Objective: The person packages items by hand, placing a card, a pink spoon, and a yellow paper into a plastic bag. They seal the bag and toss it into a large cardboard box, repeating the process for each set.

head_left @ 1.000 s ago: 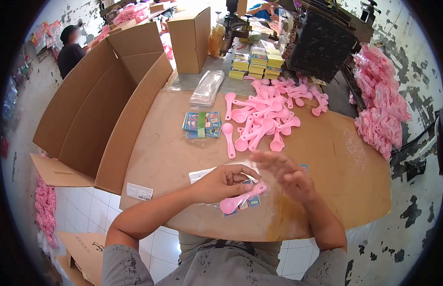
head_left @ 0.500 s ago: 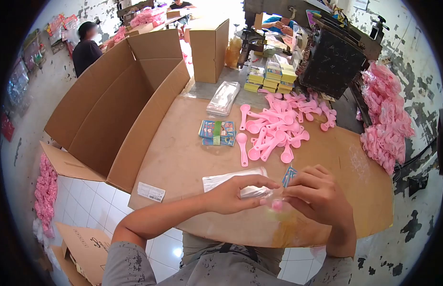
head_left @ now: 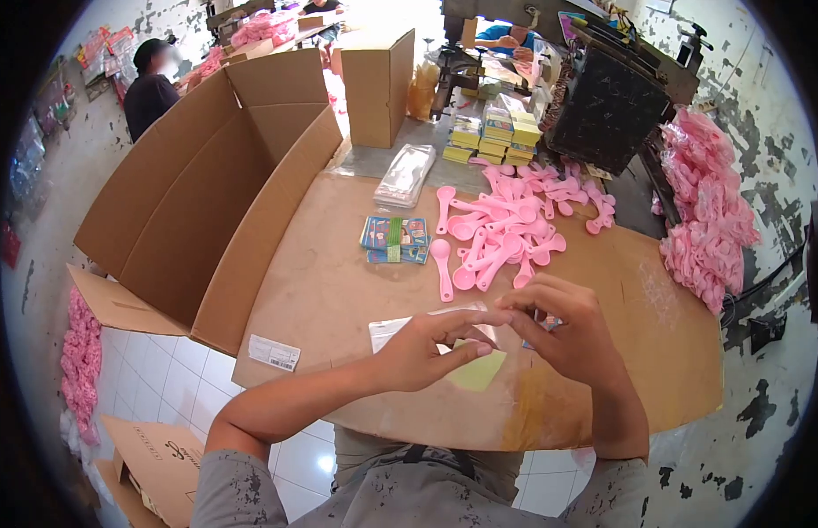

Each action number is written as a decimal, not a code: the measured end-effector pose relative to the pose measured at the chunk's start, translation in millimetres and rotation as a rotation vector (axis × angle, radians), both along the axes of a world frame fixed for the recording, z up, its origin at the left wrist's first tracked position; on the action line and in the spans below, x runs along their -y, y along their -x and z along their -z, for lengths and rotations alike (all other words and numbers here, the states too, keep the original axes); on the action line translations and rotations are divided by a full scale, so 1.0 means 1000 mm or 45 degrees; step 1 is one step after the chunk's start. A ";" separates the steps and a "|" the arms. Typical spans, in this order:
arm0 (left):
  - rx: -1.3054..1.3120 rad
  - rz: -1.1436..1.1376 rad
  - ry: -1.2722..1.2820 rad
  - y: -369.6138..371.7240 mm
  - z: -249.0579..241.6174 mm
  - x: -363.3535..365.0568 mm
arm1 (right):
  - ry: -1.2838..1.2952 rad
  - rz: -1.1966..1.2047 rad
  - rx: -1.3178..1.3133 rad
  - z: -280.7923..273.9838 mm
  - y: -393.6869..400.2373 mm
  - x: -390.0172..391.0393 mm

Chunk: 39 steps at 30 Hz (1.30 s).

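Note:
My left hand (head_left: 437, 350) and my right hand (head_left: 558, 327) meet above the near side of the table, fingertips pinched close together at the upper part of a small clear plastic bag. A pale yellow-green card (head_left: 478, 371) shows below the left thumb, within or right behind the clear film. Flat white-clear bags (head_left: 387, 333) lie partly under the left hand. Blue printed cards (head_left: 550, 322) show through the gap in my right hand. Beyond my hands spreads a heap of pink measuring spoons (head_left: 497, 233).
A banded stack of blue cards (head_left: 395, 239) and a pile of clear bags (head_left: 405, 176) lie left of the spoons. A large open carton (head_left: 259, 224) stands at left. Yellow-edged card stacks (head_left: 497, 136) and a black machine (head_left: 608, 107) are behind. Other people sit farther back.
My right hand has moved up and left, bringing the fingertips together. The pink piece seen between my hands is now hidden, and the yellow-green card shows more plainly. The view has shifted slightly.

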<state>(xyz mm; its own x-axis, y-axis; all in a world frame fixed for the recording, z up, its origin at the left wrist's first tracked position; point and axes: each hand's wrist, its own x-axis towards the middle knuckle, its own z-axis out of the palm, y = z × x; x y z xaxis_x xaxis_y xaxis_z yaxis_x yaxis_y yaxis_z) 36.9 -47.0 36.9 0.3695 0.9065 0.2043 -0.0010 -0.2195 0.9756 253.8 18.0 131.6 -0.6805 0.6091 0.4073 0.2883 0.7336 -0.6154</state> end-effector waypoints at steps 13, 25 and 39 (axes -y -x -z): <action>0.092 -0.103 0.040 0.001 0.004 -0.004 | -0.468 0.101 -0.151 0.027 0.012 -0.011; -0.283 -0.194 -0.293 0.000 0.012 0.001 | -1.102 0.090 0.329 0.038 0.026 0.000; 0.253 -0.014 0.276 0.005 0.012 -0.014 | 0.598 0.503 -0.363 0.037 -0.227 -0.098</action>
